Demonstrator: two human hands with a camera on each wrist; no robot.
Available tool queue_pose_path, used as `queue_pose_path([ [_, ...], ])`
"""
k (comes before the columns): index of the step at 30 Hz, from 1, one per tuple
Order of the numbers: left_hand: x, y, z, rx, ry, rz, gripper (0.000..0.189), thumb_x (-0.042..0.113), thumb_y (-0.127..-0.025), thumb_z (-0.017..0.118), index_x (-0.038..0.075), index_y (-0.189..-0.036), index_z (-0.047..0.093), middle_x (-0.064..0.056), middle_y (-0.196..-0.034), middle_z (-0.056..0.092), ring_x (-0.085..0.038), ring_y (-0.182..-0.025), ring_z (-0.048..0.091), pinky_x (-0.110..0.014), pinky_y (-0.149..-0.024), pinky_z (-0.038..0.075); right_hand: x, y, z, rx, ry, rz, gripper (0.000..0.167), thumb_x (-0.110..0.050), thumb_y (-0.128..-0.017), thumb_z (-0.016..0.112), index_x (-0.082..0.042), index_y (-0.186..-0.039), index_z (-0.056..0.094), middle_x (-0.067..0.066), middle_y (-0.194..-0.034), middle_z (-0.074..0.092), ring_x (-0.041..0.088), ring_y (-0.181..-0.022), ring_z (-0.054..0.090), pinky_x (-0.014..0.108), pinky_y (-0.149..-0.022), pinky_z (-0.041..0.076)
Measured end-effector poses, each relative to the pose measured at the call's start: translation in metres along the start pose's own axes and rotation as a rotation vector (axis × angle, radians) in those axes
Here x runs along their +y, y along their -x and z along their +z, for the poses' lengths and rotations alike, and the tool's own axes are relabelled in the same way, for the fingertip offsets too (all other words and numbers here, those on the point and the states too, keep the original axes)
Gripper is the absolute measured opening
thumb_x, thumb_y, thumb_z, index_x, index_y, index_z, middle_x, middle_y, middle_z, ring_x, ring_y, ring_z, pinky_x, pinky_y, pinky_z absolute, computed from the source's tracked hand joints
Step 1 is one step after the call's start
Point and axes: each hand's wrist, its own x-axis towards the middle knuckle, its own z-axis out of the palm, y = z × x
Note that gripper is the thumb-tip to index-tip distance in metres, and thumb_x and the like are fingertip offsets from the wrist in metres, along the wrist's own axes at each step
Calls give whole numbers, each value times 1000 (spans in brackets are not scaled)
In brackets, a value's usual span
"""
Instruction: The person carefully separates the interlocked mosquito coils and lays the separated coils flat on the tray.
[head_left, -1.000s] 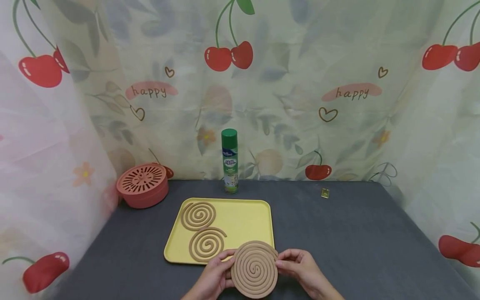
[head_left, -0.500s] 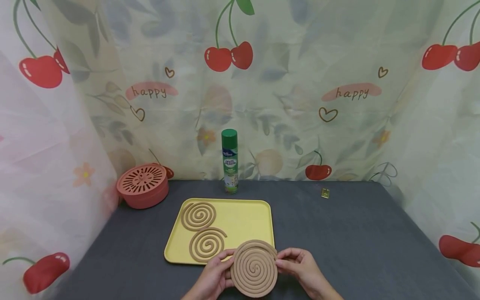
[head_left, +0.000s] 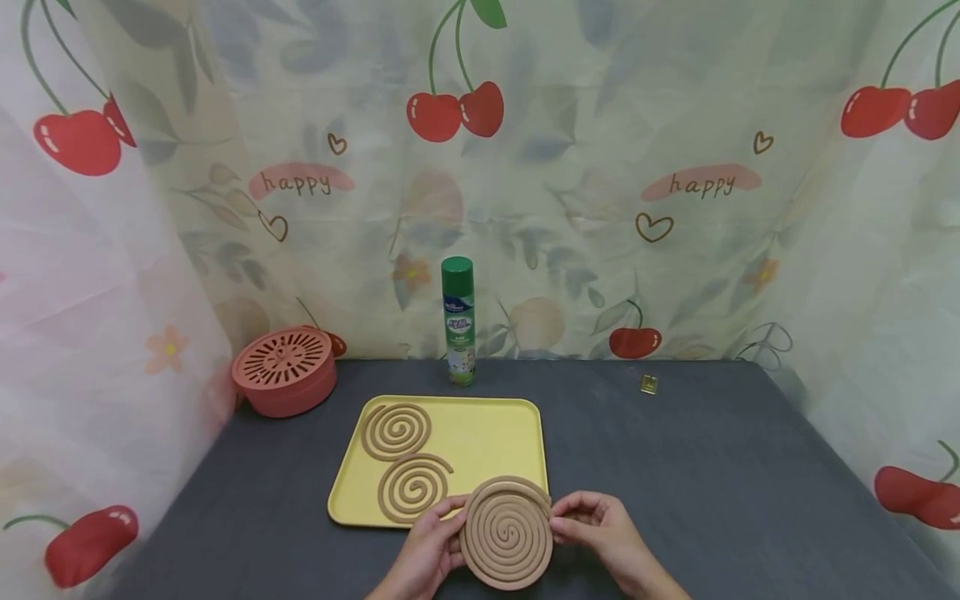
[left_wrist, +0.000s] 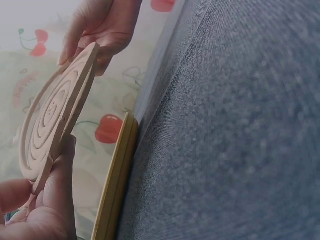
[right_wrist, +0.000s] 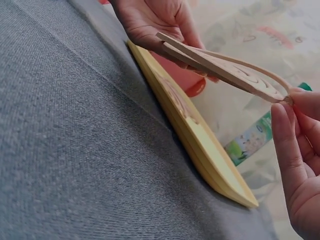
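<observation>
A tan mosquito coil [head_left: 507, 533] is held up over the front edge of the yellow tray [head_left: 487, 433]. My left hand [head_left: 429, 543] grips its left rim, thumb on the face and fingers behind. At the right rim, the thumb and forefinger of my right hand [head_left: 603, 537] pinch the coil's outer end. In the right wrist view that outer strand [right_wrist: 250, 66] bows up away from the flat spiral. Seen edge-on in the left wrist view, the coil [left_wrist: 62, 107] shows two layers with a gap. Two loosely wound coils, one upper [head_left: 396, 432] and one lower [head_left: 414, 490], lie on the tray.
A pink round vented box [head_left: 285, 371] stands at the back left. Behind the tray is an upright green spray can [head_left: 459, 321]. A small gold metal piece [head_left: 648, 384] lies at the back right of the dark tablecloth [head_left: 697, 483]. Printed curtains surround the table.
The held coil has risen slightly, and the gap under its outer strand along the top has widened. Both hands keep their hold. The tray and its coils stay put.
</observation>
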Motion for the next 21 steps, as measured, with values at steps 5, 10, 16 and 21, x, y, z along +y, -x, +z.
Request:
queue_pose_path([
  [5, 1, 0, 1, 25, -25, 9, 40, 13, -98, 43, -8, -132, 36, -8, -107, 67, -11, -90, 67, -27, -70, 56, -2, -1, 1, 22, 39, 26, 9, -6, -83, 67, -4, -91, 64, -7, -79, 68, 5, -72, 66, 23, -68, 56],
  [10, 2, 0, 2, 45, -51, 22, 43, 14, -98, 44, -9, -133, 33, -9, -107, 67, -10, -89, 67, -26, -69, 56, -3, -3, 3, 82, 81, 94, 20, -8, -82, 69, 6, -94, 63, -3, -77, 67, 7, -70, 66, 25, -67, 56],
  [16, 2, 1, 3, 65, -83, 26, 44, 14, -98, 43, -11, -134, 33, -11, -106, 67, -11, -87, 67, -28, -68, 56, -2, -3, 5, 95, 96, 133, 22, -8, -80, 71, 6, -93, 61, -2, -77, 65, 8, -69, 65, 25, -66, 56],
  [21, 1, 2, 5, 77, -106, 27, 44, 14, -98, 43, -11, -133, 34, -13, -107, 67, -11, -86, 67, -28, -68, 56, -1, -2, 5, 88, 87, 144, 20, -9, -80, 71, 4, -91, 60, -2, -76, 64, 9, -69, 64, 24, -65, 56],
])
